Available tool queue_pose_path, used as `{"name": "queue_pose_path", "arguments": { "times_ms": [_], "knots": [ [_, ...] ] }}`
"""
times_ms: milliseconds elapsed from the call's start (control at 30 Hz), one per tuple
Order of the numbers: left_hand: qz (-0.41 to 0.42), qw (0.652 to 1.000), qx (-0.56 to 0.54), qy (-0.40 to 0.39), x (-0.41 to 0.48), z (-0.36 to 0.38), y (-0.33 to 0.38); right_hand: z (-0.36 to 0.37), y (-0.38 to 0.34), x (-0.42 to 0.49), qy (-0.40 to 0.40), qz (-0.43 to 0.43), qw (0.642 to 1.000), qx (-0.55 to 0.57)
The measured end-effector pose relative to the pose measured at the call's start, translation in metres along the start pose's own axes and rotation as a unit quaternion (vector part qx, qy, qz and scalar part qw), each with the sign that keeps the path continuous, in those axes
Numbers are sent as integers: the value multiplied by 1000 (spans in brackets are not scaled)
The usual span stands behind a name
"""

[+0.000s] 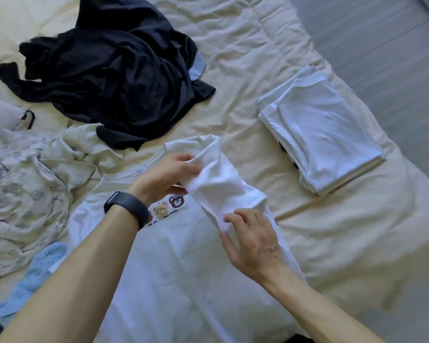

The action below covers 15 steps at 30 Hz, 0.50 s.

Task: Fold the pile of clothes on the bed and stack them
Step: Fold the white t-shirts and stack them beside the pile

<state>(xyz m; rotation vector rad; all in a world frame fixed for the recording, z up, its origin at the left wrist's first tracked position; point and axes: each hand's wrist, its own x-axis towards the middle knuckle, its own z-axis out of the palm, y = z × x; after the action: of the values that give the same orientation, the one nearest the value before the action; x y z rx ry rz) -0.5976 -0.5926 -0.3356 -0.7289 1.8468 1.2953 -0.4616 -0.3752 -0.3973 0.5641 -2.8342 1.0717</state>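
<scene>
Soft daylight, slight wide-angle blur

White bear-print tee (pixel 178 280) flat, sleeve folded inward; folded white stack (pixel 327 134) right.

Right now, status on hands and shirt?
Left hand, right hand both pinch sleeve of white bear-print T-shirt. Folded white stack lies right. Black garment pile beyond, not in way.
</scene>
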Motion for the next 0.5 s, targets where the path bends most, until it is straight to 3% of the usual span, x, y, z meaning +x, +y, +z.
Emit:
{"name": "queue_pose_path", "arguments": {
  "times_ms": [67,133,167,267,367,433,500],
  "knots": [
    [-24,995,-95,38,-13,-18,-45,12,3,-26,-91,144,985,-2],
    [-81,988,-72,105,-24,-27,-94,22,7,-39,-232,323,917,20],
    [-110,986,-22,126,-27,-29,-116,24,9,-41,-253,383,888,35],
    [-148,968,154,129,-26,-33,-159,27,10,-29,-192,488,833,176],
    [-55,956,195,211,-9,-30,-144,28,4,-4,-104,564,699,427],
    [24,938,228,260,6,-22,-117,31,-3,10,-90,598,607,515],
    [52,945,217,240,25,-14,-91,38,-9,20,-74,621,571,532]
  ]
}}
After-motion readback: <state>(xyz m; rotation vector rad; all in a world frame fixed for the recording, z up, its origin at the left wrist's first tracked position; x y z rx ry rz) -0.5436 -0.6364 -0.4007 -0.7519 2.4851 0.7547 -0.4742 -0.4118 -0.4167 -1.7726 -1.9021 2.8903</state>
